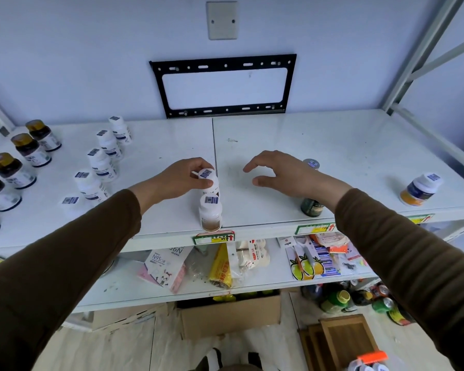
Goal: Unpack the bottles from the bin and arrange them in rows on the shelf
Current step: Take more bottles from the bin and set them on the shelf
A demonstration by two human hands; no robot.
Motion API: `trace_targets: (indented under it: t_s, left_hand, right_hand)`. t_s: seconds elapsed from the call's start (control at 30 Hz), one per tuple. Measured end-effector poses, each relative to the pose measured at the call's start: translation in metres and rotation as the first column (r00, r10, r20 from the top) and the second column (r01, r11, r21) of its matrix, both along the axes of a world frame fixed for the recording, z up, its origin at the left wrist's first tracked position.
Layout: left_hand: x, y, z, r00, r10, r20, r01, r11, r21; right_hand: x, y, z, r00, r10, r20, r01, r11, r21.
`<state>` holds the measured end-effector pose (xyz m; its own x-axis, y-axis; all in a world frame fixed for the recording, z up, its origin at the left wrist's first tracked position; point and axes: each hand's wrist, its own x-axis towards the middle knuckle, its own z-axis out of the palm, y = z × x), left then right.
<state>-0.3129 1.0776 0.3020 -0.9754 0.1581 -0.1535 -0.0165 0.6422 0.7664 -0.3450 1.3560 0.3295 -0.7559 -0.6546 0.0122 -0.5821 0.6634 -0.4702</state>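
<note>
The white shelf is seen from above, its top board split by a seam down the middle. On its left part two rows are laid out: amber bottles with gold caps at the far left, and white bottles beside them. At the right a lone white and orange bottle stands well apart, and a dark green bottle is partly hidden under the right wrist. No bin is shown. By the seam, near the front edge, a white bottle stands upright; just behind it a second one is held at the cap by the left hand, fingers curled round the top. The right hand is held wide over the bare board, touching nothing. The bottles are judged light, rigid plastic, smooth and somewhat slippery on the label, and easily toppled because they are narrow. The ribbed cap or the shoulder below it is judged the surest place to be gripped.
</note>
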Motion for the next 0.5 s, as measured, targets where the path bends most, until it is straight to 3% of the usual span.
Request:
trace_targets:
  t_s: [0.5]
  left_hand:
    - [0.004, -0.002, -0.001, 0.997, -0.022, -0.067, 0.019, 0.999, -0.047]
  right_hand:
    - [0.031, -0.009, -0.003, 0.999, -0.054, -0.006, 0.054, 0.998, 0.023]
